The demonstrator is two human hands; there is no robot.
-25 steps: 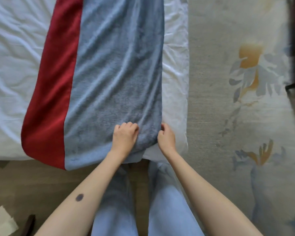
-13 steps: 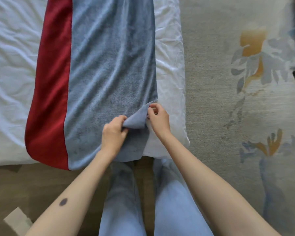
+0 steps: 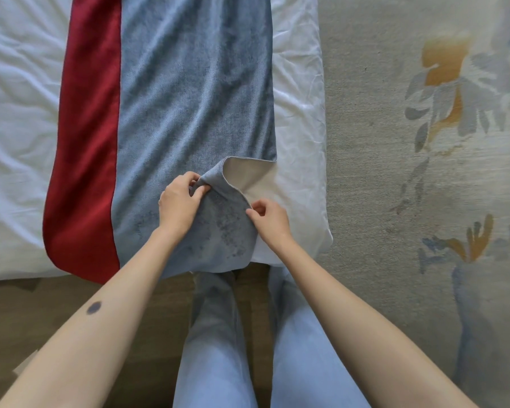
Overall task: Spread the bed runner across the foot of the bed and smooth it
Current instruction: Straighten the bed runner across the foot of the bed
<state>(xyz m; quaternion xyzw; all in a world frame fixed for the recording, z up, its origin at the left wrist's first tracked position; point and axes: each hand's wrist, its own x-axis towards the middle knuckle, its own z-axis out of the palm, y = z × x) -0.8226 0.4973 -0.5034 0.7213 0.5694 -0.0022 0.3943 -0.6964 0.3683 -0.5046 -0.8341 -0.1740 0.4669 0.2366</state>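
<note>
Two-handed hold on the bed runner (image 3: pixel 189 98), close to its near end. Left hand (image 3: pixel 178 206) curled, pinching a raised fold of the blue-grey cloth between thumb and fingers. Right hand (image 3: pixel 273 222) pinching the runner's right edge between thumb and forefinger, just below the folded-over part. Laid lengthwise over the white sheet (image 3: pixel 18 113) of the bed, reaching away to the top of the view, with a red band (image 3: pixel 86 142) down its left side. Near end hanging over the bed's edge, above the wooden floor (image 3: pixel 56 298). Right edge folded over beside the hands, baring a beige underside (image 3: pixel 248 175). Strip of bare white sheet to the runner's right. Patterned rug (image 3: pixel 380 172) past the bed on the right, with orange and grey flowers. Light blue trousers (image 3: pixel 218 348) between the forearms.
</note>
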